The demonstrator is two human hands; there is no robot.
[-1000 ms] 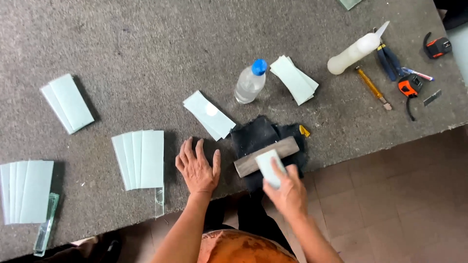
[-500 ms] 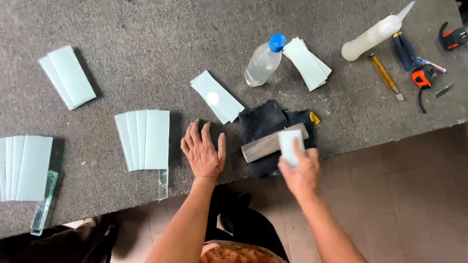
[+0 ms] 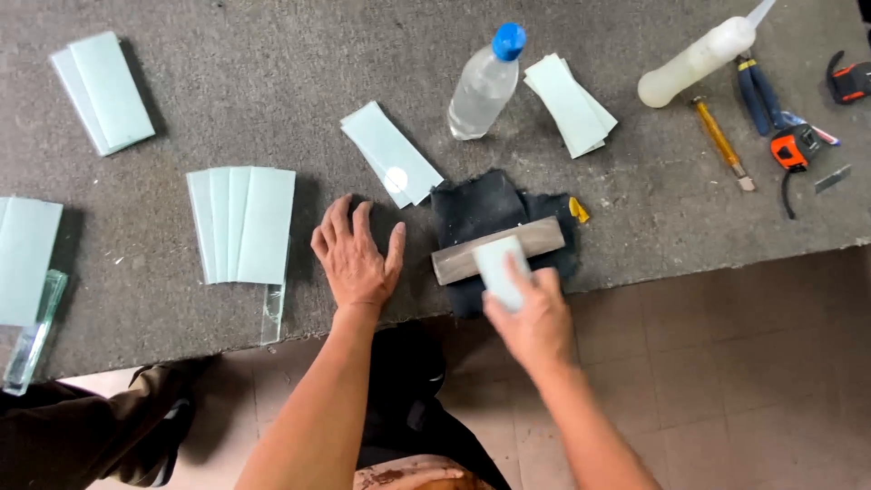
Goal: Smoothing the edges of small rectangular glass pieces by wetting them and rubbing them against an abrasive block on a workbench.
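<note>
My right hand gripped a small pale glass piece, its far end touching the grey sharpening block — the block lay on a dark cloth at the table's near edge. My left hand was flat, fingers spread wide, holding nothing, just left of the block. Plastic water bottle stood beyond the block — fanned glass strips lay well left of it.

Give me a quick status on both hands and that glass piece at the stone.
Left hand flat on the grey table, holding nothing. Right hand grips a small glass piece against the sharpening stone on a dark cloth. Nothing blocking.
</note>
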